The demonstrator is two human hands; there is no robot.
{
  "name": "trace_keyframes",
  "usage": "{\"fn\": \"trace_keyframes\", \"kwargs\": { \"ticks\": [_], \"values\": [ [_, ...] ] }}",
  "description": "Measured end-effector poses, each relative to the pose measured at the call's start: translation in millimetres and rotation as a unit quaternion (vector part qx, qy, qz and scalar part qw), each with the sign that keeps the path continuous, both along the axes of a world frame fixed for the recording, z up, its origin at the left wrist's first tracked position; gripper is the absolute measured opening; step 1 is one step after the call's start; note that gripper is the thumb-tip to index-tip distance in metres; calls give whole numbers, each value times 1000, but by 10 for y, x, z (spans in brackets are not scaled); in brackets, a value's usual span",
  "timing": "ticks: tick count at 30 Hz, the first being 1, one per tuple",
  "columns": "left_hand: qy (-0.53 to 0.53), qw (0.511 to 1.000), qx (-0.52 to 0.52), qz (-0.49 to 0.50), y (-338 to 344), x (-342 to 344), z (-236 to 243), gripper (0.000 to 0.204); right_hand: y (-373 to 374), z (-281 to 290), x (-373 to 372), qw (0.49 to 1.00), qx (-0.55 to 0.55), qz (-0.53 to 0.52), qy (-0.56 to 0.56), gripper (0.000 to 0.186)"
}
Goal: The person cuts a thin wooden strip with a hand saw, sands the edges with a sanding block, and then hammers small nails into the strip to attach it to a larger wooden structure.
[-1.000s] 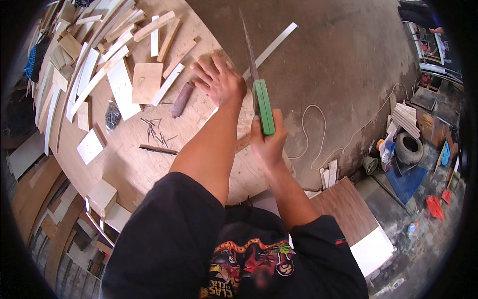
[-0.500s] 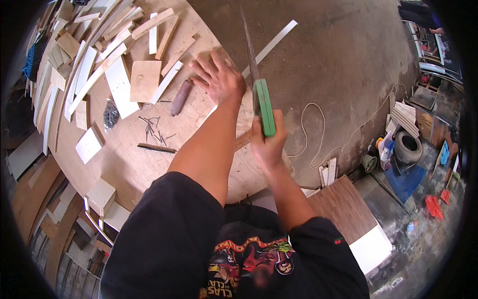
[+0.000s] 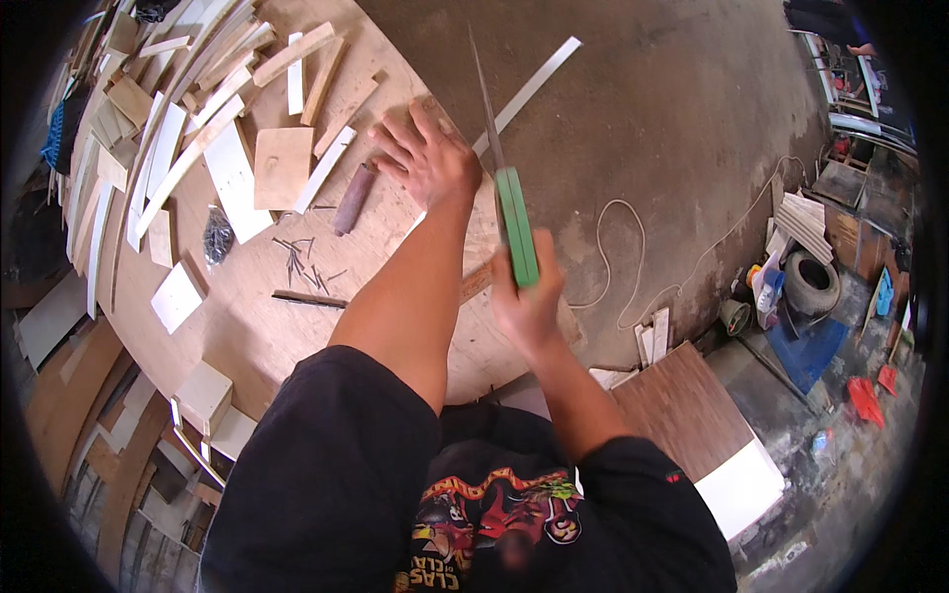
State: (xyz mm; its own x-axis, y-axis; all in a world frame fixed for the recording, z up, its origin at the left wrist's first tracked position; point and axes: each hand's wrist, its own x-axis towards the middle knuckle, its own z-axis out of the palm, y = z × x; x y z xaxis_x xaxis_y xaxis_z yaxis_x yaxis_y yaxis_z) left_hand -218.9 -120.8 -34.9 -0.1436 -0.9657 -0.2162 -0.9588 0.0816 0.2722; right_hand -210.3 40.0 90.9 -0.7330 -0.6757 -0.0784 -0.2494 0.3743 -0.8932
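My right hand (image 3: pixel 529 301) grips the green handle of a hand saw (image 3: pixel 516 225), whose thin blade points up and away over the edge of a round wooden tabletop (image 3: pixel 257 326). My left hand (image 3: pixel 427 158) lies flat, fingers spread, pressing on the tabletop beside the blade. A narrow wooden strip (image 3: pixel 476 282) runs under my left forearm near the saw. The spot where blade meets wood is hidden by my hands.
Many wood offcuts and strips (image 3: pixel 198 138) lie on the far and left side of the tabletop, with loose nails (image 3: pixel 301 259), a brown cylinder (image 3: pixel 351 200) and a small bag (image 3: pixel 216 235). A white cord (image 3: pixel 623 262) lies on the concrete floor. A brown board (image 3: pixel 682 405) leans at right.
The saw and my right hand have shifted slightly back toward me. My left hand stays pressed on the tabletop.
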Motion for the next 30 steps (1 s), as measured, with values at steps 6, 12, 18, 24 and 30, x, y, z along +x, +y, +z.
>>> {"fn": "trace_keyframes", "kwargs": {
  "ticks": [6, 12, 18, 24, 30],
  "values": [
    [25, 1000, -16, 10, -98, -31, -6, 68, 54, 17, 36, 999, -39, -10, 26, 16],
    [8, 1000, -26, 10, -58, 4, -48, 66, 13, 90, 9, 999, -20, -30, 18, 15],
    [26, 1000, -7, 15, -47, -2, 13, 66, -182, 94, -136, 999, 42, -20, -19, 15],
    [12, 1000, -4, 12, -38, -48, 20, 65, -273, -50, -218, 997, 69, -13, -25, 14],
    [5, 1000, -6, 9, 8, 1, 12, 63, 47, 81, 87, 999, 13, -11, 36, 10]
  ]
}}
